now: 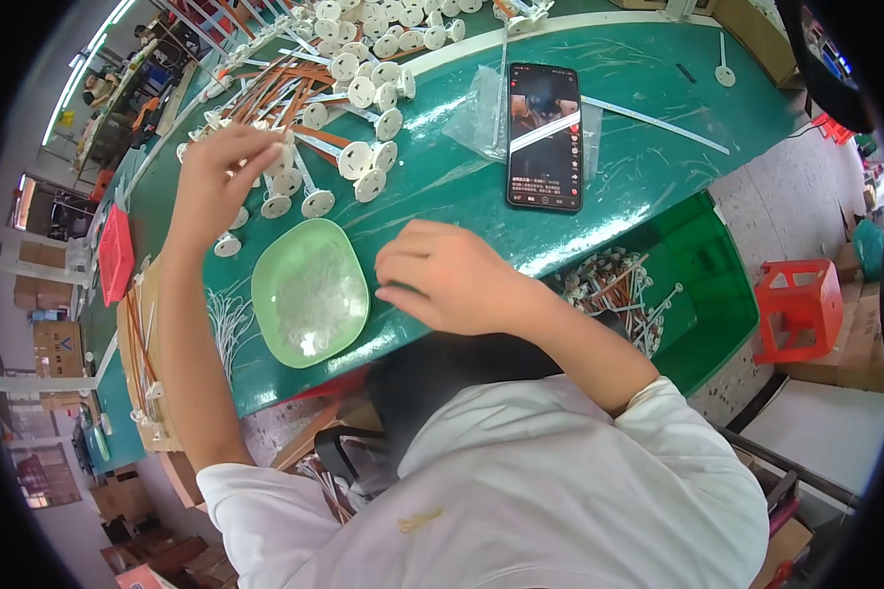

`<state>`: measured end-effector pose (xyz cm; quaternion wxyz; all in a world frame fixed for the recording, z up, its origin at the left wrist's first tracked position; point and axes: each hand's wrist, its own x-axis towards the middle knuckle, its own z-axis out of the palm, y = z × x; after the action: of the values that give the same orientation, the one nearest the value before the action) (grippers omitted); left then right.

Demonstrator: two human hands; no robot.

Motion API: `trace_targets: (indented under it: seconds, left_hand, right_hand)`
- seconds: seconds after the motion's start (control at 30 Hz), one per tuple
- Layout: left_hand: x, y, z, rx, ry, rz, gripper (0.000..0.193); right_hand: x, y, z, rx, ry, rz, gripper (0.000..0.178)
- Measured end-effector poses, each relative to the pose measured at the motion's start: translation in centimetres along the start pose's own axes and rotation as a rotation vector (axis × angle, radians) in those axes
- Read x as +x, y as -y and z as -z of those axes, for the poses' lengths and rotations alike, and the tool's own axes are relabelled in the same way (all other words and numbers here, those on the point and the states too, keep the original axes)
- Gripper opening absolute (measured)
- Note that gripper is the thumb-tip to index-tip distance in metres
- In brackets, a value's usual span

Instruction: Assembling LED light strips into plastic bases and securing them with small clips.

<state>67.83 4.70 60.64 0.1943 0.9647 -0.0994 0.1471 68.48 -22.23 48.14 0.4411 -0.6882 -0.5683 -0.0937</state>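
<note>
Left hand [228, 175]: raised over the near left edge of the heap of white disc-ended parts [317, 203], thumb and fingertips brought toward each other. One disc shows right at the fingertips; from where I stand, cannot tell whether it is gripped or merely behind them. The rest of the heap spreads beyond and to the right of this hand, on the green table [427, 187].

Right hand [454, 280]: palm down, fingers curled, just right of the light green bowl [309, 239]. Whether anything is pinched there, cannot tell; fingertips partly hidden. Bowl contains small clear pieces [319, 299] and sits between the hands, nearer the body than the heap. Phone [545, 182], screen lit, lies beyond the right hand.
</note>
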Motion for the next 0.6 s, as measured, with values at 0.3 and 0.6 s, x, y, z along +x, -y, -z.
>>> trace_targets:
  seconds: [0.3, 0.6]
  left_hand:
    - [-16.2, -12.8, -5.4, 0.009, -0.566, 0.162, 0.022]
    - [-22.5, -19.3, -13.8, -0.686, -0.857, 0.144, 0.025]
  right_hand:
    - [-2.2, 7.2, 0.6, 0.168, -0.531, 0.070, 0.033]
    - [-6.5, 10.2, 1.0, 0.354, -0.394, 0.212, 0.026]
